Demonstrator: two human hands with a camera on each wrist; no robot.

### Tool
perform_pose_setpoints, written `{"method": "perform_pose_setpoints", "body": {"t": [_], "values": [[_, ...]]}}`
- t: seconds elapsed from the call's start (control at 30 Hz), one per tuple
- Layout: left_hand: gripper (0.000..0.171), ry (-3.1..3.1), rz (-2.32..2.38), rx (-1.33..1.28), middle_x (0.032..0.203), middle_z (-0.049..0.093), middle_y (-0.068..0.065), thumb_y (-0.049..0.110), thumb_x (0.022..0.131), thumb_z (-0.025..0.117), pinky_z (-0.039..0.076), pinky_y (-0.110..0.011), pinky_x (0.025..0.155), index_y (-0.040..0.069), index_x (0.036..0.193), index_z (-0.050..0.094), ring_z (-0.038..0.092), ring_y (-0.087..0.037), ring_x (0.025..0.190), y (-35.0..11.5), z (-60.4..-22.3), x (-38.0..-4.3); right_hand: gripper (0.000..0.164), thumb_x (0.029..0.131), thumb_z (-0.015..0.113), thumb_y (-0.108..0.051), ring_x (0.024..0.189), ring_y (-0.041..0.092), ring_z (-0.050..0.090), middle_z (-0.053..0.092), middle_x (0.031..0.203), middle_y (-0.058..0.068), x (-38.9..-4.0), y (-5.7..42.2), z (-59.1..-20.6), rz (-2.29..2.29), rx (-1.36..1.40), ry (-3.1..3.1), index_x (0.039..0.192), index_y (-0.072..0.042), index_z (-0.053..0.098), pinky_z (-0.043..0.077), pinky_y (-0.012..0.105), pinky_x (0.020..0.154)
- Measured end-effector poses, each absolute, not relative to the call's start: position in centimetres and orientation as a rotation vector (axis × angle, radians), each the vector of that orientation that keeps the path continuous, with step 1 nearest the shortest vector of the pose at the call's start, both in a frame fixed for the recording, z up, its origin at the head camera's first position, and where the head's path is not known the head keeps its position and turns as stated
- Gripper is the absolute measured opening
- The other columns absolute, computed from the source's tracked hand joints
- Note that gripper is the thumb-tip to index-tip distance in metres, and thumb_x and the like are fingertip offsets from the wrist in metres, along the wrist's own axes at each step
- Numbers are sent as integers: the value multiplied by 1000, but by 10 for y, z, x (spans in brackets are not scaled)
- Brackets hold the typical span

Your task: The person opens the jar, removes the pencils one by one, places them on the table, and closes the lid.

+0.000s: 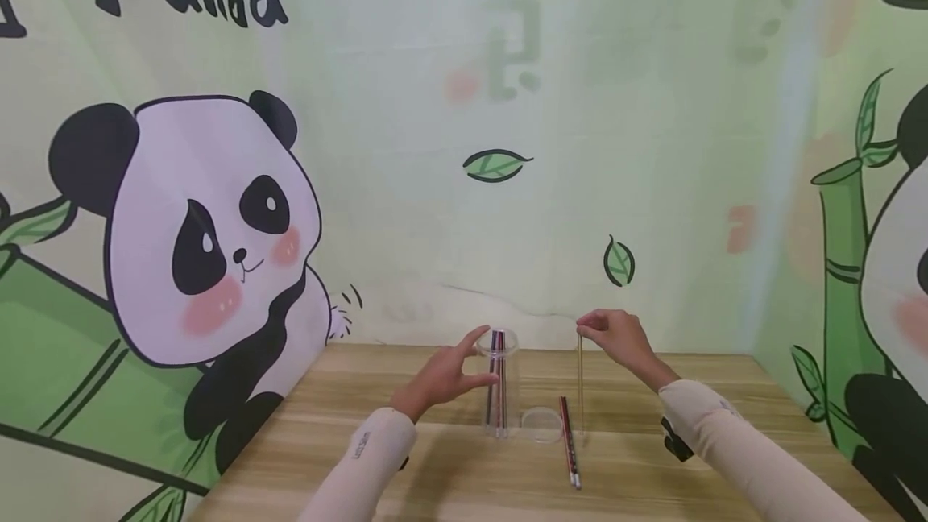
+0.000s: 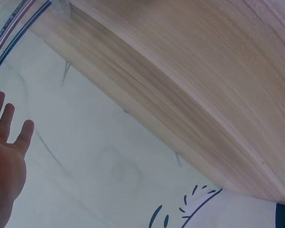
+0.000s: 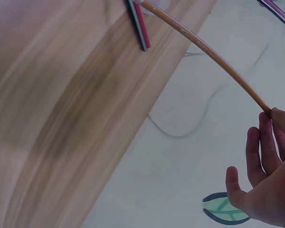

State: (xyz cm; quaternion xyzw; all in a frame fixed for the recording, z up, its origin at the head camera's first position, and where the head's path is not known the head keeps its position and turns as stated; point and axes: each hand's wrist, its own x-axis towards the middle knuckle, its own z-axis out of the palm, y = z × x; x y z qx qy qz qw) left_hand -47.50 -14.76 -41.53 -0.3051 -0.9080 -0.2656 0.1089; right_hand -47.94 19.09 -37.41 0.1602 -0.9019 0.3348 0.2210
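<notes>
My right hand (image 1: pixel 615 338) pinches the top end of a yellow-gold pencil (image 1: pixel 580 381) between thumb and fingertips. The pencil hangs upright over the table, and its length shows in the right wrist view (image 3: pixel 213 54). A tall clear plastic cylinder (image 1: pixel 511 385) stands to its left with several dark and reddish pencils (image 1: pixel 497 381) inside. Beside that cylinder is my left hand (image 1: pixel 442 374), its fingers extended near the rim and its thumb stretched across the front. In the left wrist view those fingers (image 2: pixel 4 121) are straight and spread.
A clear round lid (image 1: pixel 542 410) lies on the wooden table (image 1: pixel 348 457) right of the cylinder. Next to it, a red and a dark pencil (image 1: pixel 569 441) lie side by side. Behind the table's far edge hangs a panda-printed backdrop (image 1: pixel 406 224).
</notes>
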Motion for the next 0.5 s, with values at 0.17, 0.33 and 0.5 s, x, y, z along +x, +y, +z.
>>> {"method": "perform_pose_setpoints", "body": {"t": [0.17,0.33,0.5], "values": [[89,-2695,-774,-866,142,63,-17,51,95,73,46,-56,109,26,165,24,60,-38,131,-148,-415,-476,18,97,74,-20,90,28,74,79,97,12,-481,191,-391,940,406,-2528,105,-4,78,57,43,76],[89,-2703,-771,-860,141,64,-17,53,94,73,46,-55,109,27,165,24,60,-38,131,-147,-415,-476,18,96,74,-19,91,31,74,79,98,13,-480,189,-405,951,394,-2533,104,-3,78,57,45,78],[90,-2701,-776,-868,141,64,-18,54,94,72,46,-56,109,27,165,24,60,-39,131,-148,-415,-476,17,96,74,-19,91,31,74,78,97,13,-482,188,-422,945,384,-2535,103,-4,78,57,45,77]]}}
